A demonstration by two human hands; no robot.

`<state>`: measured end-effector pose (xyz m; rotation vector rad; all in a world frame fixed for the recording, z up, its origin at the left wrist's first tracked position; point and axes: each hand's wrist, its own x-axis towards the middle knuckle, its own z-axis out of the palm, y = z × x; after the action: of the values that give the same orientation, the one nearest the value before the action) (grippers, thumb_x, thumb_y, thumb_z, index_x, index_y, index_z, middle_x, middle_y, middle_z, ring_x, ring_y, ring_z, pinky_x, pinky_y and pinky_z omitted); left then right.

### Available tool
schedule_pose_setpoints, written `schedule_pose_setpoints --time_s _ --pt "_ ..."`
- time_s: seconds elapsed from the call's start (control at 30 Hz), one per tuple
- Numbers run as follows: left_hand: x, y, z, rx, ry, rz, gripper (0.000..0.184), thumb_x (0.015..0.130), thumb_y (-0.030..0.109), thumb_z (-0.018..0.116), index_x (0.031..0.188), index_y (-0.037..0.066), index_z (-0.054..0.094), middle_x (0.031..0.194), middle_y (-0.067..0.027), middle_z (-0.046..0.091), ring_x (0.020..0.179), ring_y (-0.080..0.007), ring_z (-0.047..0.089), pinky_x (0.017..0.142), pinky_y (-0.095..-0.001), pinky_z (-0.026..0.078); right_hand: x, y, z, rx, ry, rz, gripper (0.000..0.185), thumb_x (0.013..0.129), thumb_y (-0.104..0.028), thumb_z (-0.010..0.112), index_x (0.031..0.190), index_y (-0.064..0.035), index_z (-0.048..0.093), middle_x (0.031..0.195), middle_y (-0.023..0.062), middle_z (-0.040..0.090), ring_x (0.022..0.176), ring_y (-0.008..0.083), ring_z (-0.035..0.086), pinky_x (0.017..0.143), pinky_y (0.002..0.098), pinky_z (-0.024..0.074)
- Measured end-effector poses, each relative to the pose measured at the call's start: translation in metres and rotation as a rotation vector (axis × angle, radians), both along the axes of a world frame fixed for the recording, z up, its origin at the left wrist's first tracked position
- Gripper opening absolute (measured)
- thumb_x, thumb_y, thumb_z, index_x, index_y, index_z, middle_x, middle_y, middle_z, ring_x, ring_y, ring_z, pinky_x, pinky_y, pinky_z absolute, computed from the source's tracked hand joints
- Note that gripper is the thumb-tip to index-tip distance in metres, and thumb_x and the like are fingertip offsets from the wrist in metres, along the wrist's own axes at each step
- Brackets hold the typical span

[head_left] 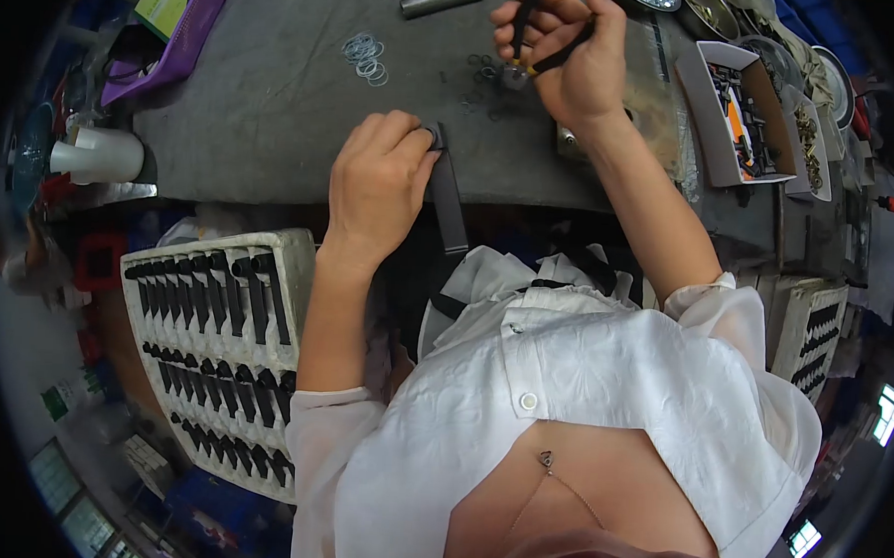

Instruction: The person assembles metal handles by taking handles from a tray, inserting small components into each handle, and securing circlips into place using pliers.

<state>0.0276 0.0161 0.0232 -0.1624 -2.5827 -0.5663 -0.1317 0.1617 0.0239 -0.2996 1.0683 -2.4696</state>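
My left hand (376,181) is closed on the upper end of a flat black bar (448,204), whose far end sticks out past the front edge of the table. Its fingertips cover part of the bar's rounded end. My right hand (581,60) is wrapped round the black handles of a pair of pliers (517,75), with the metal head pointing down at the table. Small dark rings (479,63) lie beside the plier head. A loose heap of pale thin rings (365,56) lies farther left. Whether the plier jaws grip anything is too small to tell.
A metal tube (441,0) lies at the back of the grey table (245,101). At right stands a cardboard box (714,111) of small black and orange parts. A purple basket (194,29) and white roll (108,155) are left. A foam tray (303,273) holds rows of black parts.
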Motion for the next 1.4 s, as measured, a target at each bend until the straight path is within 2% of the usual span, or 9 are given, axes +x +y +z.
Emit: schedule_pose_setpoints --time_s 0.33,0.53,0.63,0.7,0.9,1.13,1.2,1.33,1.4 --pt "0.003 -0.006 -0.005 0.04 0.04 -0.017 0.017 0.068 0.004 0.07 0.083 0.001 0.062 0.088 -0.0099 0.063 0.079 -0.0281 0.06 0.073 -0.037 0.047 -0.02 0.009 -0.01 0.044 0.028 0.013 0.055 0.092 -0.047 0.026 0.102 -0.0028 0.058 0.078 0.0122 0.063 0.066 0.0206 0.059 0.062 0.0317 0.048" --pt "-0.006 -0.005 -0.007 0.398 -0.075 0.035 0.025 0.066 0.005 0.071 0.089 0.001 0.061 0.088 -0.0103 0.061 0.084 -0.0284 0.058 0.074 -0.0348 0.044 -0.019 0.012 -0.013 0.025 -0.049 -0.081 0.055 0.092 -0.048 0.027 0.102 -0.0034 0.057 0.078 0.0116 0.063 0.067 0.021 0.059 0.063 0.0328 0.0482" --pt "-0.014 -0.013 -0.01 0.373 -0.278 -0.057 0.028 0.066 0.006 0.072 0.092 0.001 0.061 0.088 -0.0107 0.06 0.085 -0.0262 0.057 0.076 -0.0338 0.044 -0.021 0.017 -0.021 -0.014 -0.049 -0.099 0.055 0.091 -0.048 0.027 0.102 -0.0029 0.056 0.078 0.0115 0.063 0.068 0.0209 0.059 0.064 0.0326 0.048" --pt "-0.017 -0.014 -0.012 0.556 -0.385 -0.049 0.029 0.067 0.006 0.073 0.093 0.001 0.061 0.086 -0.0082 0.06 0.082 -0.0208 0.057 0.074 -0.0319 0.044 -0.019 0.019 -0.019 0.005 -0.062 -0.116 0.055 0.091 -0.048 0.028 0.102 -0.0027 0.056 0.079 0.0117 0.063 0.068 0.021 0.059 0.064 0.0325 0.0481" --pt "-0.021 -0.009 -0.015 0.677 -0.455 -0.049 0.029 0.067 0.003 0.073 0.093 0.001 0.061 0.083 -0.0024 0.058 0.075 -0.0104 0.053 0.069 -0.0251 0.042 -0.005 0.025 -0.009 -0.005 -0.181 -0.102 0.055 0.09 -0.049 0.029 0.103 -0.0023 0.055 0.08 0.0118 0.063 0.071 0.0214 0.059 0.067 0.0328 0.048" --pt "-0.031 0.012 -0.013 0.72 -0.491 -0.134 0.03 0.067 0.003 0.073 0.095 0.001 0.061 0.08 -0.0011 0.054 0.064 -0.0085 0.049 0.059 -0.0238 0.04 -0.011 0.025 -0.017 -0.029 -0.086 -0.146 0.06 0.09 -0.052 0.026 0.107 -0.0018 0.053 0.085 0.0112 0.062 0.075 0.0202 0.058 0.07 0.0323 0.0472" --pt "-0.033 0.013 -0.011 0.622 -0.531 -0.18 0.038 0.067 0.001 0.072 0.104 0.004 0.063 0.078 0.0032 0.046 0.061 -0.0051 0.038 0.055 -0.0202 0.033 -0.011 0.026 -0.018 -0.03 -0.073 -0.145 0.059 0.09 -0.052 0.026 0.106 -0.002 0.053 0.084 0.0112 0.063 0.074 0.0204 0.059 0.07 0.0323 0.0472" --pt "-0.042 0.018 0.0 0.576 -0.58 -0.186 0.044 0.067 0.003 0.071 0.111 0.004 0.062 0.075 0.0004 0.042 0.06 -0.0076 0.039 0.055 -0.022 0.034 -0.009 0.026 -0.018 -0.027 -0.089 -0.133 0.058 0.09 -0.051 0.026 0.106 -0.0023 0.054 0.084 0.0112 0.063 0.074 0.0205 0.059 0.069 0.0323 0.0473" --pt "-0.048 0.02 0.009 0.363 -0.64 -0.198 0.043 0.07 0.01 0.069 0.111 0.003 0.062 0.077 -0.0094 0.049 0.057 -0.02 0.05 0.058 -0.0318 0.041 -0.009 0.025 -0.019 -0.049 -0.088 -0.118 0.057 0.09 -0.05 0.026 0.106 -0.003 0.054 0.084 0.0112 0.063 0.073 0.0206 0.059 0.069 0.0324 0.0473"
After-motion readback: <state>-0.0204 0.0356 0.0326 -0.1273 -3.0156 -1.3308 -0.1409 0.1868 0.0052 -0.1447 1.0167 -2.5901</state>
